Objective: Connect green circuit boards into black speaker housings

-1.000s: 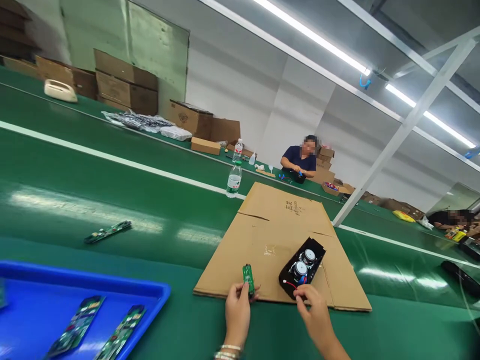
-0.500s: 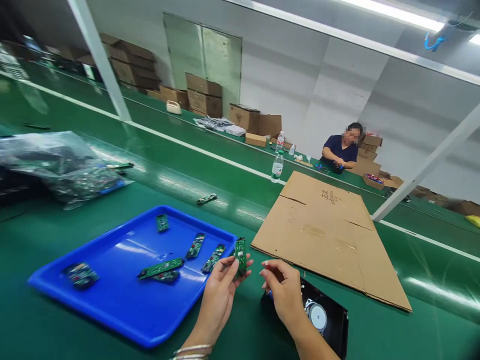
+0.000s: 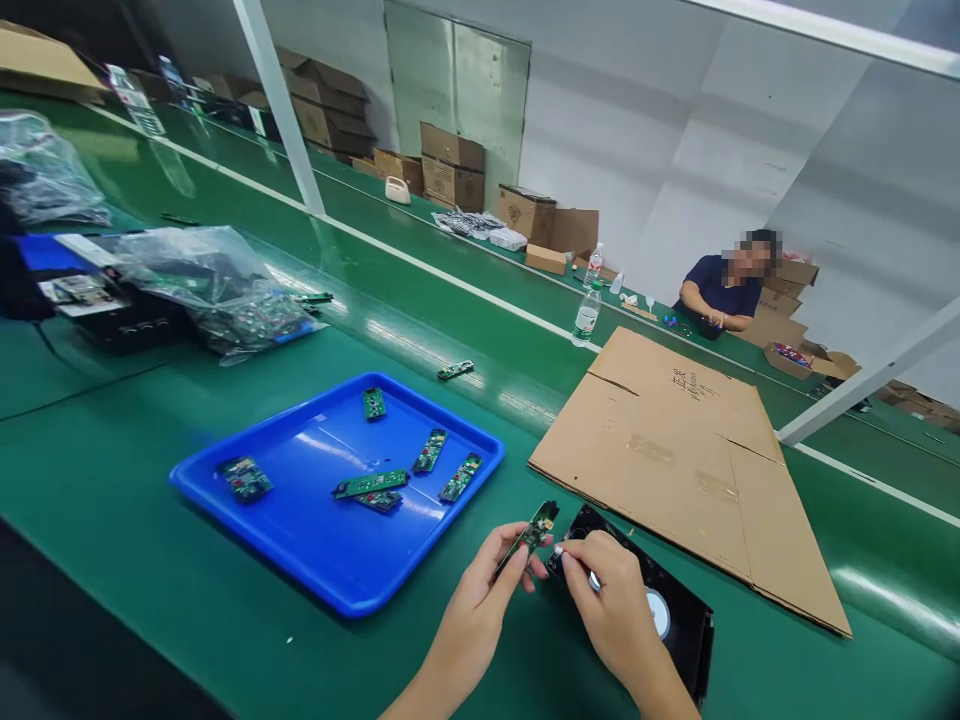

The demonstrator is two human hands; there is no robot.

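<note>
**Board held over the speaker case**

A blue tray [image 3: 247,500] with loose boards lies at left. The left hand [image 3: 480,600] pinches a green board [image 3: 531,530] between thumb and fingertips; its long axis tilts up and right. The right hand [image 3: 607,600], fingers curled, rests on the black case [image 3: 682,630]; what it grips cannot be told. Cardboard [image 3: 690,450] lies beyond.

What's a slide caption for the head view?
Left hand holds a small circuit board beside a black speaker housing under the right hand.

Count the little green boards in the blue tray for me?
6 in the tray: one far, one left, two middle right, two overlapping at centre. More may hide underneath.
</note>
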